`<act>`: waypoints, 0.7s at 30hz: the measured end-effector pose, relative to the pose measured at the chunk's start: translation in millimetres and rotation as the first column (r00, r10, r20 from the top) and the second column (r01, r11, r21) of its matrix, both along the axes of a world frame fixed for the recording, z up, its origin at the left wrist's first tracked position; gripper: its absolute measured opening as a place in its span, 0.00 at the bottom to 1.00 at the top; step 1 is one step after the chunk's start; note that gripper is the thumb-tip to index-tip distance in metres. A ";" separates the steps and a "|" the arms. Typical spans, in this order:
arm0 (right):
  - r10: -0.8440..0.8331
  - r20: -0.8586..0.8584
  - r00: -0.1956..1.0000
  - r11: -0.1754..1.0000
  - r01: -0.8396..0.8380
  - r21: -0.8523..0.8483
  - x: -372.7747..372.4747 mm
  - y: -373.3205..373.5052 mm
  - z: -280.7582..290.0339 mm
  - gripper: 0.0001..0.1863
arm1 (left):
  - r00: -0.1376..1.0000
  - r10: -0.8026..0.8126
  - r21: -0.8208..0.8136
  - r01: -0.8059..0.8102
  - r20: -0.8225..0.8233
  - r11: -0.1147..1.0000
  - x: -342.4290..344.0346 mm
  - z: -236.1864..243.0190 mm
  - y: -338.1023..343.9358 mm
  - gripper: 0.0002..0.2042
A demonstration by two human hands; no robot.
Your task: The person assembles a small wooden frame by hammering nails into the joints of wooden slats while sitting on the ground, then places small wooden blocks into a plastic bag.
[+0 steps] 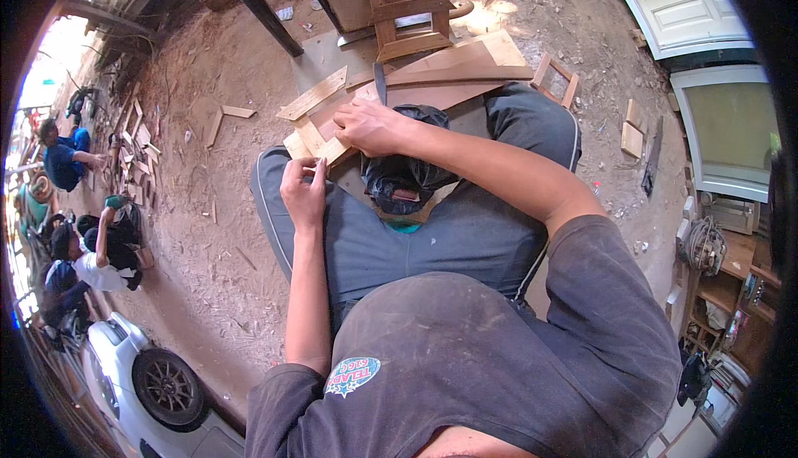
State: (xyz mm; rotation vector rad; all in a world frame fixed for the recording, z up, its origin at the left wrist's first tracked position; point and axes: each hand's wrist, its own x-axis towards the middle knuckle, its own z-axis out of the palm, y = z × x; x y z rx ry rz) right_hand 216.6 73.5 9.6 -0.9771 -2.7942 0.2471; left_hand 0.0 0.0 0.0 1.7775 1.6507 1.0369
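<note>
Over my left thigh lies a small frame of pale wooden strips (311, 135), tilted, with its far strip angled up to the right. My left hand (304, 193) pinches the frame's near corner between thumb and fingers. At the frame's right side my right hand (371, 128) is closed, its fingers curled down against the wood; whatever is inside them is hidden. Below that forearm, a black plastic bag (391, 177) sits open in my lap, with contents I cannot make out. A dark, flat, narrow tool or strip (380, 84) stands just beyond my right hand.
Wooden boards (465, 71) lie ahead, beside a small assembled wooden frame (409, 19). More offcuts (632, 130) and a dark saw-like tool (653, 159) lie right. People (100, 250) sit far left near scrap wood; a silver car (141, 375) stands lower left. White-framed panels (727, 130) line the right.
</note>
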 end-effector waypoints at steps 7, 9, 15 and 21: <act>0.011 -0.042 0.999 1.000 -0.011 0.003 -1.9 -1.2 -0.6 0.06 | 1.000 0.006 -0.001 -0.006 0.019 1.000 -3.2 1.7 -1.4 0.06; 0.015 -0.032 0.999 1.000 -0.015 0.001 -1.5 -1.5 0.0 0.06 | 1.000 0.001 0.003 -0.001 0.013 1.000 -2.7 1.9 -2.3 0.05; -0.003 -0.027 1.000 0.999 0.004 0.039 -0.4 0.8 -8.0 0.05 | 1.000 -0.020 0.011 0.020 0.004 1.000 -0.7 2.4 0.2 0.05; 0.008 -0.042 0.999 1.000 -0.009 -0.007 1.8 0.5 -1.3 0.06 | 0.999 -0.023 0.000 0.023 0.042 1.000 -1.8 0.3 1.2 0.05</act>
